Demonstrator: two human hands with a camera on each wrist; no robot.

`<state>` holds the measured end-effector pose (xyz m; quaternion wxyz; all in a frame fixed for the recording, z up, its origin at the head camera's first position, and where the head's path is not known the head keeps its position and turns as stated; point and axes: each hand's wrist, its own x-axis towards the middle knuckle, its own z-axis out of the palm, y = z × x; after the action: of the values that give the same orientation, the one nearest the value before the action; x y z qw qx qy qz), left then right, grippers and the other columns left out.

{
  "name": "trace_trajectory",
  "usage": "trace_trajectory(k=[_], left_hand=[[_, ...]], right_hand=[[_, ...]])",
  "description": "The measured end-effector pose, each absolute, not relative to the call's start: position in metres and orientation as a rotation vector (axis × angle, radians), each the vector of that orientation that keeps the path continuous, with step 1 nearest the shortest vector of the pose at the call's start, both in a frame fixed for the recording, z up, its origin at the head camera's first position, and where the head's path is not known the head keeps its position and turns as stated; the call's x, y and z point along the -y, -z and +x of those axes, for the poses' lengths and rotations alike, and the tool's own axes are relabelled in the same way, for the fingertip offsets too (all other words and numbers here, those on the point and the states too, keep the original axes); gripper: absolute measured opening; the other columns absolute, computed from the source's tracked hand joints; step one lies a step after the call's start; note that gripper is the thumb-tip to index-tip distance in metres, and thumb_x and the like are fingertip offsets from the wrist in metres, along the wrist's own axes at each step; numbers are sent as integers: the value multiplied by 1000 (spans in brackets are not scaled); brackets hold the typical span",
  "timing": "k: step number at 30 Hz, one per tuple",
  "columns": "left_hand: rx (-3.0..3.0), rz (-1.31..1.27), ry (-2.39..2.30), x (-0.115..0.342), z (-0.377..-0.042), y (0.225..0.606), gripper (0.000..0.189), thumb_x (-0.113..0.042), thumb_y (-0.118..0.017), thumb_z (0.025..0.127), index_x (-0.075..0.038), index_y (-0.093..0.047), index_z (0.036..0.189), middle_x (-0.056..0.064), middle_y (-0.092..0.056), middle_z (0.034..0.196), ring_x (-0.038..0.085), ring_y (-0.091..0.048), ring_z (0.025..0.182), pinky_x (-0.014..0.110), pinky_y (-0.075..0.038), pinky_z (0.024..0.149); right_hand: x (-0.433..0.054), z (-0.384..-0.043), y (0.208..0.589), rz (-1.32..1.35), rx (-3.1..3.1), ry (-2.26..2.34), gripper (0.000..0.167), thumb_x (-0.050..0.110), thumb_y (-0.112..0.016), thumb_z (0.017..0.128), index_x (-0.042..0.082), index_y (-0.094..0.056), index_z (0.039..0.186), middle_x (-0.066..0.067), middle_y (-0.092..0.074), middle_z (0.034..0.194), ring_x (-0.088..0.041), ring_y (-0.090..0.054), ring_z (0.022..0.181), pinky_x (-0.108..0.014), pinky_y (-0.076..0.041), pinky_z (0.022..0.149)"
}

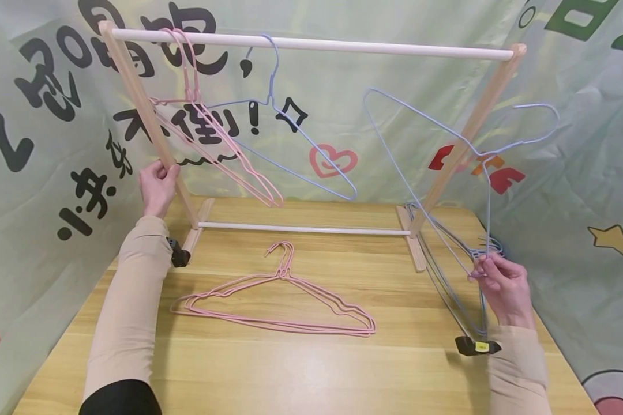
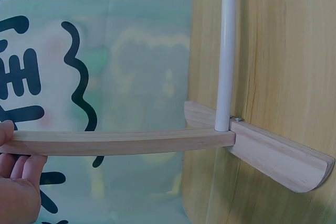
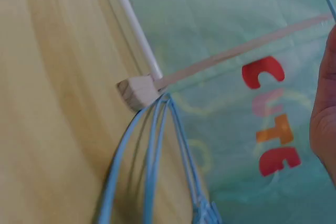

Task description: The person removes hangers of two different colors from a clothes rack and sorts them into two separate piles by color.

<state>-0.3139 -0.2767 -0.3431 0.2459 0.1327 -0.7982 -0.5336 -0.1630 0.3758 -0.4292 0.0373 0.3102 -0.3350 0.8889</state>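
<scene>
My left hand (image 1: 158, 187) grips the left wooden post (image 1: 140, 104) of a small clothes rack, its thumb and fingers on either side of the wood in the left wrist view. On the right, my right hand (image 1: 503, 285) pinches one end of a blue clothes hanger (image 1: 420, 112), which is raised on its side with the hook pointing right. From the white top rail (image 1: 332, 44) hang two pink hangers (image 1: 223, 138) near the left post and a blue hanger (image 1: 311, 144) beside them.
Several pink hangers (image 1: 275, 328) lie stacked on the wooden table (image 1: 311, 374) in front of the rack. A pile of blue hangers (image 3: 152, 156) lies by the rack's right foot (image 1: 412, 245). Printed cloth (image 1: 576, 173) stands behind and at both sides.
</scene>
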Motion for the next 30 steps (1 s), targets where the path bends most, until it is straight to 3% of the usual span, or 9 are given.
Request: trace_trajectory(k=[9, 18, 30], left_hand=[[2193, 362, 1493, 276, -312, 342, 35, -19, -58, 101, 1, -65, 129, 20, -65, 133, 4, -65, 102, 29, -53, 101], [2183, 340, 1486, 277, -312, 342, 34, -19, -58, 101, 2, -65, 127, 20, -66, 132, 2, -64, 99, 28, -54, 99], [2184, 344, 1509, 277, -311, 341, 36, -20, -57, 101, 1, -64, 130, 19, -65, 134, 9, -65, 107, 32, -53, 103]], right_hand=[[-387, -146, 452, 781, 832, -2825, 41, -9, -25, 104, -19, -64, 112, -30, -71, 99, -34, -67, 89, -41, -58, 78], [-389, -135, 462, 636, 602, -2843, 37, -6, -27, 105, -24, -60, 103, -33, -68, 88, -38, -66, 83, -43, -56, 75], [-397, -121, 468, 464, 438, -2845, 36, -5, -31, 105, -23, -61, 100, -36, -67, 84, -43, -65, 78, -46, -57, 71]])
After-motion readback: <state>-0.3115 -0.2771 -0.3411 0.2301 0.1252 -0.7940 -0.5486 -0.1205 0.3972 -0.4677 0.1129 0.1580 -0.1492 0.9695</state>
